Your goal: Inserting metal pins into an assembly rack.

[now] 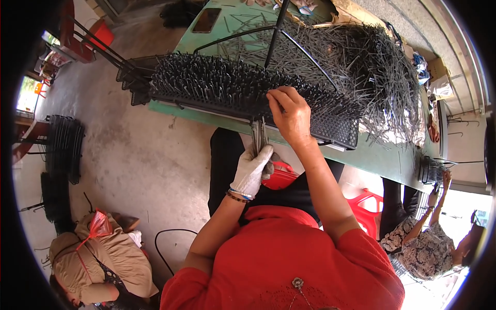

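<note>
My left hand [250,171], in a whitish work glove, is closed around a bundle of thin grey strips [258,132] that stick up past the fingers. They stand just in front of a long black perforated rack [338,129] at the table's near edge. Dense rows of dark upright strips [206,77] fill most of the rack; its right end shows bare holes. My bare right hand [292,114] is over the rack's near side, thumb and fingers pinched together at the upright strips. Whatever lies between those fingertips is too small to make out.
A big heap of loose dark strips [385,67] covers the green table [385,161] behind the rack. A black rod frame [275,41] rises above the rack. A phone [207,20] lies at the back left. Co-workers sit at right [426,253] and lower left [111,253].
</note>
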Demonstrator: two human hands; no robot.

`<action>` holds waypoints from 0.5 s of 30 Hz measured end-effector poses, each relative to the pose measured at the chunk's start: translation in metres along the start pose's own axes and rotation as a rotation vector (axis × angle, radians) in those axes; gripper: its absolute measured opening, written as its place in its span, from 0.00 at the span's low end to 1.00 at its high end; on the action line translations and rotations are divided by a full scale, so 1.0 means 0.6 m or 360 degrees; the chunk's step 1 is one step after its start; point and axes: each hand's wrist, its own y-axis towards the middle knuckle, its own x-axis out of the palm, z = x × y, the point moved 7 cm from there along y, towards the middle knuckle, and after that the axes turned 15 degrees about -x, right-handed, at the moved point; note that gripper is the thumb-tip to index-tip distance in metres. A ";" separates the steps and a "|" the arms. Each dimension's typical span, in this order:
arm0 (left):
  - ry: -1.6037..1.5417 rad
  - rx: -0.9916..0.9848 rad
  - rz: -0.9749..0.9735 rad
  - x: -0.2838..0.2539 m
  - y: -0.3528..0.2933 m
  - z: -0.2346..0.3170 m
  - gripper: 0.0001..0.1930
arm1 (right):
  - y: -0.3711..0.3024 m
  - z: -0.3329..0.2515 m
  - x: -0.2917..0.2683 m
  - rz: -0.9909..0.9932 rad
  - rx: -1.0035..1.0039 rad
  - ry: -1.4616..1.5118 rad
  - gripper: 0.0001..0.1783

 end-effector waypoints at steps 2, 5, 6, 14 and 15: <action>0.0082 0.0009 0.0062 0.000 -0.002 0.002 0.07 | 0.002 -0.005 0.001 -0.0063 -0.0005 -0.0021 0.07; 0.0091 0.0011 0.0074 -0.003 -0.003 0.004 0.07 | 0.007 -0.009 -0.007 -0.0088 0.0145 0.0029 0.08; 0.0089 0.0012 0.0075 -0.003 -0.004 0.003 0.07 | 0.009 -0.006 -0.012 -0.0109 0.0278 0.0182 0.09; 0.0070 0.0224 0.0007 0.010 -0.016 0.025 0.12 | -0.029 -0.014 0.009 -0.0502 0.0614 0.0711 0.10; 0.0070 0.0224 0.0009 0.010 -0.015 0.025 0.12 | -0.031 -0.007 0.007 -0.0413 0.0759 0.0796 0.10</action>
